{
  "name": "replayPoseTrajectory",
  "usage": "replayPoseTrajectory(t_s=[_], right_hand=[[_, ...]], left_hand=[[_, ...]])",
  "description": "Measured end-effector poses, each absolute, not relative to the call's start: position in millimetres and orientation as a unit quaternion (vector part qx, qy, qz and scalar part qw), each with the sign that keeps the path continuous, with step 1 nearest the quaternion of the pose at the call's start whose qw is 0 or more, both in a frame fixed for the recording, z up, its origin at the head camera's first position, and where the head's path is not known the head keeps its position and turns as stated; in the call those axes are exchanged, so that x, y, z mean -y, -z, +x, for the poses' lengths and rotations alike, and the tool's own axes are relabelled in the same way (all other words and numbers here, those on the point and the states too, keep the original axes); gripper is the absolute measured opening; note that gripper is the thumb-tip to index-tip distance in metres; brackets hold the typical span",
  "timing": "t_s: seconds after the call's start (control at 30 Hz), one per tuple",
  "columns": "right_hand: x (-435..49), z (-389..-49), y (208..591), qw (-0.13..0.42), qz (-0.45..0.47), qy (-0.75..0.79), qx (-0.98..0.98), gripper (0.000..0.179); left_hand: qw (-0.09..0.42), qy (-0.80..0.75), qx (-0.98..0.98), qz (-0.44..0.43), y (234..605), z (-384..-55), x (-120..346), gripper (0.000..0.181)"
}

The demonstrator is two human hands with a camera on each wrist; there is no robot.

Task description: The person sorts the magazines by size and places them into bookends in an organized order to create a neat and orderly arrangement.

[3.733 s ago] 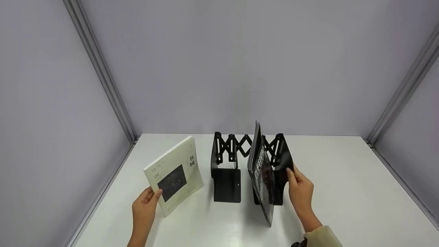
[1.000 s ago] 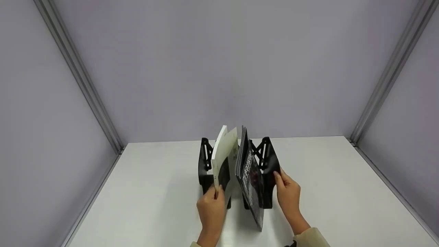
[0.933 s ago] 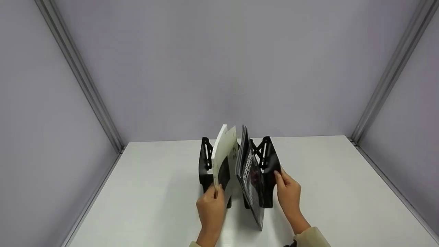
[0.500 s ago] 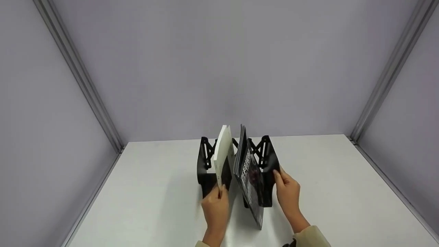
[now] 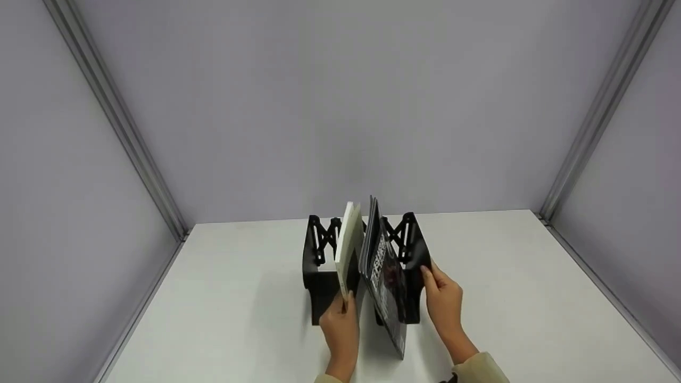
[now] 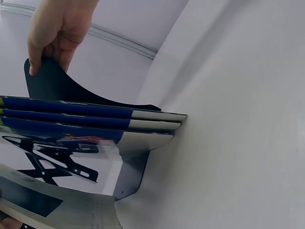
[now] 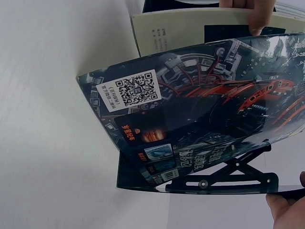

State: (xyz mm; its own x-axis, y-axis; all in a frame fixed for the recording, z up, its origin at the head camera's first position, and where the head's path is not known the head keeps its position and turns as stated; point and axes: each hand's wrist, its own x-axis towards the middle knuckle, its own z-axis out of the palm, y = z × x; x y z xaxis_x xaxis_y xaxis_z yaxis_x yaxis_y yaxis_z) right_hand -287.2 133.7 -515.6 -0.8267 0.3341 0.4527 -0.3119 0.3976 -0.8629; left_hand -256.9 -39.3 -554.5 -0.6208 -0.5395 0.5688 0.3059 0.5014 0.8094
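Note:
My left hand (image 5: 340, 330) pinches the near edge of a cream paperback book (image 5: 348, 247), held upright inside a black expanding book rack (image 5: 321, 290). Close to its right, three dark magazines (image 5: 387, 292) stand slanted in the rack, their blue spines (image 6: 66, 116) showing in the left wrist view. The right hand (image 5: 446, 303) grips the rack's right end panel (image 5: 417, 250) between thumb and fingers. Seen from the right wrist, a magazine's glossy cover (image 7: 214, 105) with a QR code partly hides the book (image 7: 178, 31).
The rack's scissor-like lattice (image 5: 325, 236) spans the back between its end panels. All of it stands on a white table (image 5: 239, 298). A grey wall (image 5: 340, 106) rises behind the table, with side walls (image 5: 80, 239) at left and right.
From the left, the book has been brought into the rack and turned edge-on. Over the last second my left hand shifts it slightly right, toward the magazines. My right hand keeps its grip.

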Motion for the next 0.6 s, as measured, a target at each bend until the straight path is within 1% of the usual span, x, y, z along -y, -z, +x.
replayPoseTrajectory(t_s=[0.03,0.1,0.27,0.33,0.43,0.5,0.6], right_hand=[[-134,-287,516,0.295,-0.007,-0.549,0.782,0.031],[-135,-287,515,0.299,-0.006,-0.55,0.78,0.031],[-137,-288,514,0.303,-0.005,-0.553,0.776,0.03],[-138,-288,513,0.305,-0.002,-0.552,0.776,0.03],[-139,-288,512,0.301,0.0,-0.549,0.78,0.03],[-141,-289,511,0.288,-0.001,-0.554,0.782,0.032],[-145,-289,510,0.253,0.001,-0.568,0.783,0.035]], left_hand=[[0.418,0.505,0.751,0.082,555,-257,38,0.002],[0.398,0.527,0.746,0.09,554,-259,37,0.003],[0.369,0.559,0.735,0.101,552,-265,33,0.015],[0.357,0.569,0.733,0.107,551,-267,33,0.013],[0.336,0.58,0.735,0.104,550,-266,35,0.005],[0.326,0.58,0.74,0.091,550,-264,39,0.016],[0.301,0.592,0.745,0.06,551,-261,49,0.035]])
